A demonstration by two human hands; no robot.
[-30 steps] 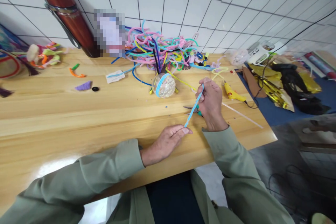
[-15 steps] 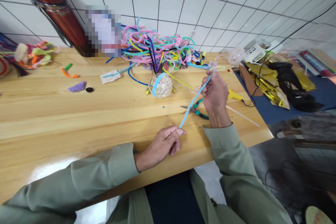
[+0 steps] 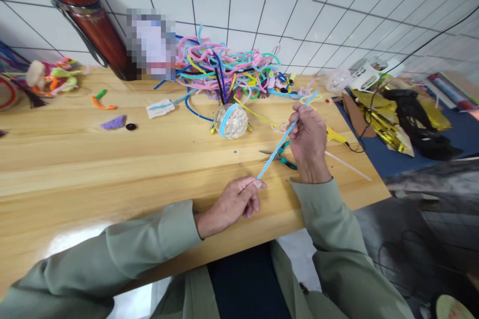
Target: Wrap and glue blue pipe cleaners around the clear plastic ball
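I observe the light-blue fuzzy stem (image 3: 277,152) right of centre in the frame, its long axis rising toward the upper right. The left hand (image 3: 234,204) pinches its lower end between closed fingertips; the right hand (image 3: 310,140), fingers curled, grips below its projecting upper tip.

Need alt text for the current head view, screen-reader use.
A person's left hand and right hand hold a light-blue pipe cleaner slantwise over a wooden table. Beyond it are teal-handled pliers, a clear rounded object with a blue band, and a multicolored pipe-cleaner heap by a white tiled wall.
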